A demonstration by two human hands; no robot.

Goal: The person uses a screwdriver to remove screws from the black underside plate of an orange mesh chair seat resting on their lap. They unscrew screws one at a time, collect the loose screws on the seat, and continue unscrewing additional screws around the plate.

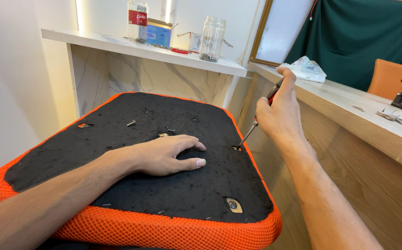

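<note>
While the orange mesh seat cushion [131, 227] lies upside down across the person's lap, its black fabric underside [117, 139] faces up, speckled with staples and torn open at several mounting holes. Behind it runs a marble-patterned shelf [140, 48] carrying jars and boxes, and a wooden bench [349, 115] extends along the right. The left hand [164, 155] lies flat and open on the black fabric near the middle, pressing the cushion down. The right hand [279, 113] is closed around the red-and-black handle of a screwdriver [252, 129], whose slim shaft slants down into a hole [236, 148] near the cushion's right edge. A loose bolt [131, 123] rests on the fabric further back, and another bolt [232, 204] sits in the near-right hole. Because the shaft enters at an angle, the tip could likely slip off and gouge the fabric or jab toward the nearby thumb; the loose bolt might also roll off if the cushion tilts.
</note>
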